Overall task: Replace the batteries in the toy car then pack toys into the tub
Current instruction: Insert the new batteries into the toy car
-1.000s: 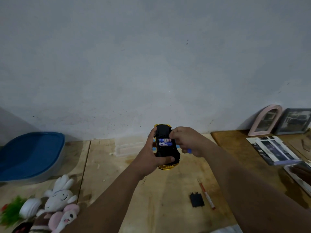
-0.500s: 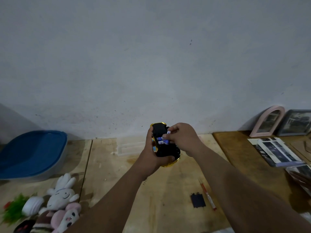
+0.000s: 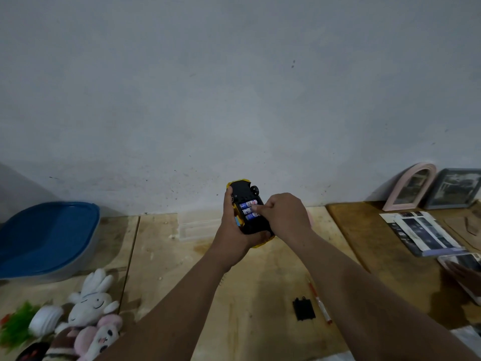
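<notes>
**Hands working on an upturned toy car**

At centre frame, the left hand [image 3: 234, 230] grips a yellow toy car [image 3: 244, 190] held underside up above a wooden table [image 3: 260, 282]. Three batteries [image 3: 248, 211] sit in its open compartment. The right hand [image 3: 282, 214], fingers curled, presses a fingertip on the batteries. A blue-lidded tub [image 3: 46, 238] sits at left, plush toys [image 3: 88, 313] lower left, and a black cover [image 3: 303, 308] beside a screwdriver [image 3: 320, 304] lower right.

Bare tabletop [image 3: 260, 295] beneath raised arms

batteries [image 3: 249, 210]: three seated now, up from two | right hand [image 3: 282, 217]: index fingertip presses middle cell | toy car [image 3: 248, 212]: 12 o'clock wheel uncovered
</notes>
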